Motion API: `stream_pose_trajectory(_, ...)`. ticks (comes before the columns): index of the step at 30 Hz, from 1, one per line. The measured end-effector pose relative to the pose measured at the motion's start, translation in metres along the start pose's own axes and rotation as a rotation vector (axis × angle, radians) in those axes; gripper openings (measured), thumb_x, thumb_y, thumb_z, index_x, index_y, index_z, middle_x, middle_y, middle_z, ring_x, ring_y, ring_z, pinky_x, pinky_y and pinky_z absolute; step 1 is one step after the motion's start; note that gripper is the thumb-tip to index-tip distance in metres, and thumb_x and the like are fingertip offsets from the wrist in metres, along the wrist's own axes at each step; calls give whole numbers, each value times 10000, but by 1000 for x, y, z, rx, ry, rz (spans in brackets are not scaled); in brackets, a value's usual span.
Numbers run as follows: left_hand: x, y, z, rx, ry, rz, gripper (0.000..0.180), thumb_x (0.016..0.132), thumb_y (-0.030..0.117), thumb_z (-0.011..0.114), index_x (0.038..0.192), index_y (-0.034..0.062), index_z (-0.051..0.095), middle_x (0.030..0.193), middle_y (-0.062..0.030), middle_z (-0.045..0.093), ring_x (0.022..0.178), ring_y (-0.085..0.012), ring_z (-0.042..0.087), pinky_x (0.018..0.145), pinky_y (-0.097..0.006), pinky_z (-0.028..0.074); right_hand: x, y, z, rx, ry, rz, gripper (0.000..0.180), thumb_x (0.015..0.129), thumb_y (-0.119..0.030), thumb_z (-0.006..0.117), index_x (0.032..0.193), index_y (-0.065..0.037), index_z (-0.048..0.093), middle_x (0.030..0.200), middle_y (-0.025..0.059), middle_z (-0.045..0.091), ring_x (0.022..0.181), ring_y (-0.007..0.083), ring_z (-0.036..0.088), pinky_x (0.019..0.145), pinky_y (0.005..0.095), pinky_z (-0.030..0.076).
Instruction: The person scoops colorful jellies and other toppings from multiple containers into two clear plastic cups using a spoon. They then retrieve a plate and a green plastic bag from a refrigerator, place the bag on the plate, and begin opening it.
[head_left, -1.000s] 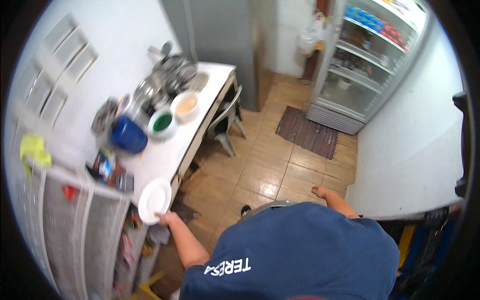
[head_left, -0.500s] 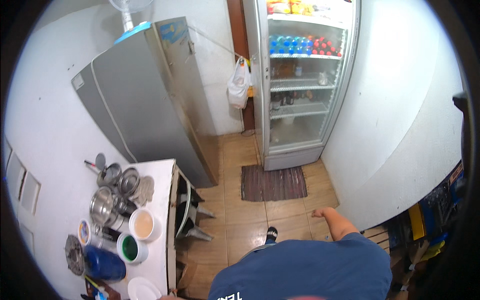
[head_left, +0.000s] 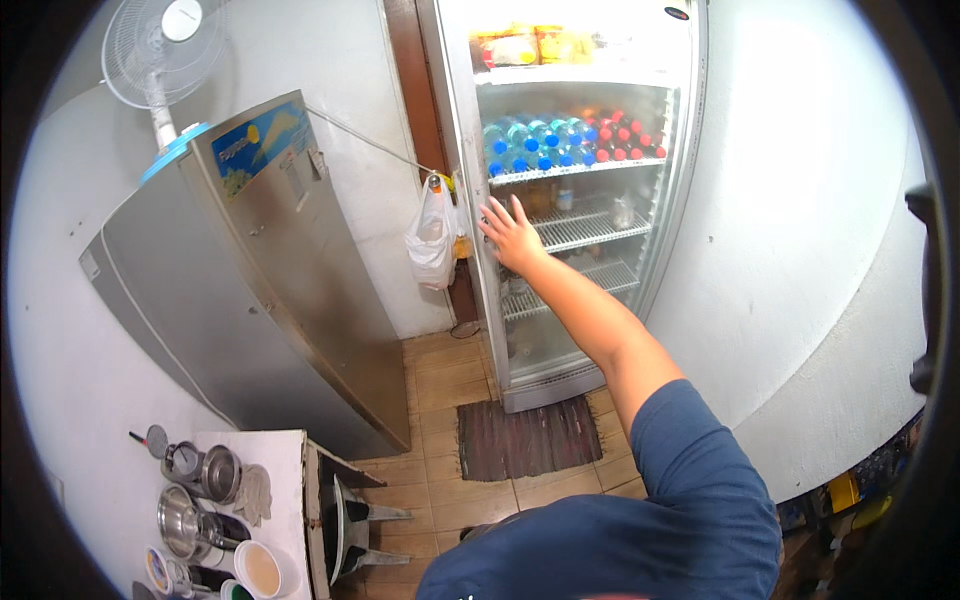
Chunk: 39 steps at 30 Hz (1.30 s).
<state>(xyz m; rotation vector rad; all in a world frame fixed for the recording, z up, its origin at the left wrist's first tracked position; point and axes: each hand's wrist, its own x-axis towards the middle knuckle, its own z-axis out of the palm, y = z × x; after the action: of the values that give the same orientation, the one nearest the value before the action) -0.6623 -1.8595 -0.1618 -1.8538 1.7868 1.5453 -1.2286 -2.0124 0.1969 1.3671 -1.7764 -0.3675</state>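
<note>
My right hand (head_left: 512, 236) is stretched out at the left edge of a tall, lit glass-door fridge (head_left: 556, 388). Its fingers are spread and nothing is in them. Whether the fingertips touch the door frame, I cannot tell. Behind the glass, blue-capped bottles (head_left: 530, 140) and red-capped bottles (head_left: 630, 138) fill one shelf. Yellow packages (head_left: 540, 45) lie on the shelf above. A white plastic bag (head_left: 432, 238) hangs just left of the door. My left hand is out of view.
Left stands a grey metal fridge (head_left: 250, 280) with a white fan (head_left: 165, 50) on top. Pots (head_left: 180, 522) and a tub (head_left: 260, 570) crowd a white table (head_left: 285, 470). A plastic chair (head_left: 345, 530) is beside it. A striped mat (head_left: 525, 440) lies before the glass-door fridge.
My right arm has risen from low at my side and reached forward to the glass-door fridge. The view has come closer to it and tilted up, bringing more of the fan into sight.
</note>
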Motion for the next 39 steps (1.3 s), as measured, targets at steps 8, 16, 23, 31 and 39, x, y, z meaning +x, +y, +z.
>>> stream_pose_trajectory(8, 132, 102, -26, 126, -127, 202, 449, 918, 295, 604, 1255, 2, 554, 1229, -183, 601, 1129, -290, 571, 941, -371, 436, 115, 58, -6, -121, 301, -259, 372, 851, -312, 486, 1129, -92, 601, 1214, 28, 546, 1251, 215, 415, 1169, 530, 111)
stream_pose_trajectory(16, 179, 441, -152, -194, -69, 1017, 256, 965, 158, 532, 1159, -2, 582, 890, -31, 616, 798, -110, 553, 789, -275, 463, 137, 57, -12, 59, 424, -304, 264, 784, -323, 561, 673, -89, 615, 772, 36, 556, 905, 206, 534, 997, 349, 332)
stream_pose_trajectory(23, 25, 730, -238, -150, -139, 1795, 203, 924, 70, 534, 1098, 38, 635, 832, -13, 563, 744, -88, 525, 705, -228, 436, 24, 63, -59, 322, 650, -296, 302, 815, -331, 604, 625, -109, 530, 703, 25, 488, 700, 187, 511, 827, 324, 431)
stream_pose_trajectory(31, -136, 934, -163, 332, 262, 2214, 282, 896, 213, 527, 1112, 68, 635, 1005, -146, 670, 925, -292, 637, 836, -375, 482, -180, 75, -130, 268, 698, 67, 254, 853, -440, 538, 708, -249, 620, 842, -1, 566, 859, 156, 507, 947, 411, 329)
stream_pose_trajectory(39, -173, 1156, -49, 319, 662, 1818, 271, 754, -51, 579, 1016, -55, 647, 951, -195, 683, 934, -323, 663, 834, -383, 511, -309, 104, -137, 713, 1210, 868, 761, 865, -487, 482, 1469, -106, 221, 1570, 160, 37, 1439, 336, 122, 1149, 467, 129)
